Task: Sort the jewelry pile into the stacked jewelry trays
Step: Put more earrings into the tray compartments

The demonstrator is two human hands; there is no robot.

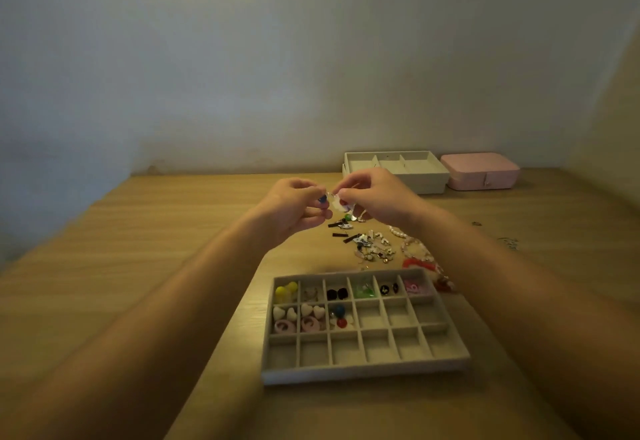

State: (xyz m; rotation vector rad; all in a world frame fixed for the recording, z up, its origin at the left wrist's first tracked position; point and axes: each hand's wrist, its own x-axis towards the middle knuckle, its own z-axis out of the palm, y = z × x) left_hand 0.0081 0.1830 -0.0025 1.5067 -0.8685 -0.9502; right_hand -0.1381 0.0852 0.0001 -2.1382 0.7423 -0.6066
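Big light-wood table (pixel 173 266) runs back to the wall, w/ a wide bare stretch on my left. Nearest me, just rt of centre, is a grey felt grid tray (pixel 363 374). Its back row has yellow balls, black studs, smth green, smth pink. The row below has white hearts, pink swirls, and blue + red beads. Back rt are the beige stacked jewelry trays (pixel 429 183), w/ a closed pink box (pixel 479 171) just beside them. The jewelry pile (pixel 374 245) sits btwn the grid tray and the stack, beads trailing off rt. Both hands are up over the pile. My left hand (pixel 294 204) pinches a small blue-bead piece (pixel 322 199) and my right hand (pixel 377 197) pinches its white end. Can't tell exactly what it is.
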